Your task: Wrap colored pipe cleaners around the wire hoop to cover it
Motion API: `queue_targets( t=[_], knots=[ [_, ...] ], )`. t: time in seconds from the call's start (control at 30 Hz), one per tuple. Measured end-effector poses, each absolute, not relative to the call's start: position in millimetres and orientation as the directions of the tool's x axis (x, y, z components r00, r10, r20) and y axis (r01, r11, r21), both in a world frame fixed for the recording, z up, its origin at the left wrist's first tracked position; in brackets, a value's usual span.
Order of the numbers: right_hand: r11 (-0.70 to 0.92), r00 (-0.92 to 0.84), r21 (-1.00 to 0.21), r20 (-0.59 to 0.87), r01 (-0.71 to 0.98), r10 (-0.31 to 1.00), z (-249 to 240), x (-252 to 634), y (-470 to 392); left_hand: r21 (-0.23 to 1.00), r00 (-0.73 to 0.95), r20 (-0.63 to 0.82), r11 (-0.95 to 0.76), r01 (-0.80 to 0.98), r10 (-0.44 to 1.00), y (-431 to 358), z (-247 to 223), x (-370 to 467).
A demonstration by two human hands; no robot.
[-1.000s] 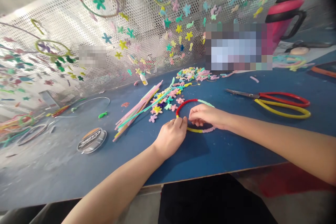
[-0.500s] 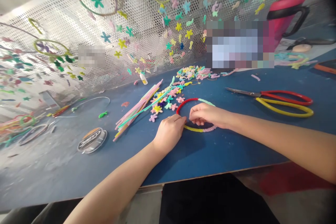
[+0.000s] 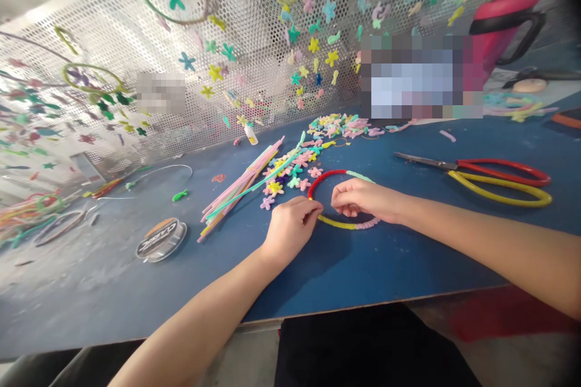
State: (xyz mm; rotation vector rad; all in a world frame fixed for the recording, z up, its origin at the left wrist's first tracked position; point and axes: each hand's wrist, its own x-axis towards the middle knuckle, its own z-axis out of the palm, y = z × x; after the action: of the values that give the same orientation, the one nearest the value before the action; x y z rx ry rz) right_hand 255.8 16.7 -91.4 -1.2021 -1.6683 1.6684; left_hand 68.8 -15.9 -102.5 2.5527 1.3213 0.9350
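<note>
A hoop (image 3: pixel 338 223) wrapped in fuzzy pipe cleaner, with red, mint, yellow and pink stretches, lies on the blue table top. My left hand (image 3: pixel 293 224) pinches the hoop's left side, where red meets yellow. Across its right side reaches my right hand (image 3: pixel 358 198), fingers curled together over the middle; whatever they hold is too small or hidden to make out. Just beyond my left hand are several pipe-cleaner flowers (image 3: pixel 294 172) in pink, yellow and green. A bundle of straight pipe cleaners (image 3: pixel 242 187) lies to their left.
Scissors (image 3: pixel 472 175) with red and yellow handles lie at the right. A spool of clear line (image 3: pixel 162 240) sits at the left. Behind stand a small white bottle (image 3: pixel 251 135), a pink tumbler (image 3: pixel 503 30) and a perforated metal screen (image 3: pixel 254 42) with hanging flower strings.
The view has shifted slightly. My left fingertips have drawn a little back from the red part, baring the yellow start at the hoop's left side. My right hand stays curled over the hoop.
</note>
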Motion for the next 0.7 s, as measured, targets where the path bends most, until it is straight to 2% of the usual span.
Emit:
queue_targets(
  t=[0.2, 0.7],
  knots=[
    [-0.137, -0.495, -0.96, -0.244, 0.242, 0.834, -93.7, 255.2, 18.6, 0.241, 0.461, 0.53, -0.648, 0.723, 0.712, -14.9, -108.0, 66.4],
    [-0.078, -0.529, -0.964, -0.206, 0.254, 0.823, -94.1, 255.6, 17.8, 0.358, 0.442, 0.399, -0.58, 0.732, 0.803, -16.2, -102.8, 72.6]
  ],
)
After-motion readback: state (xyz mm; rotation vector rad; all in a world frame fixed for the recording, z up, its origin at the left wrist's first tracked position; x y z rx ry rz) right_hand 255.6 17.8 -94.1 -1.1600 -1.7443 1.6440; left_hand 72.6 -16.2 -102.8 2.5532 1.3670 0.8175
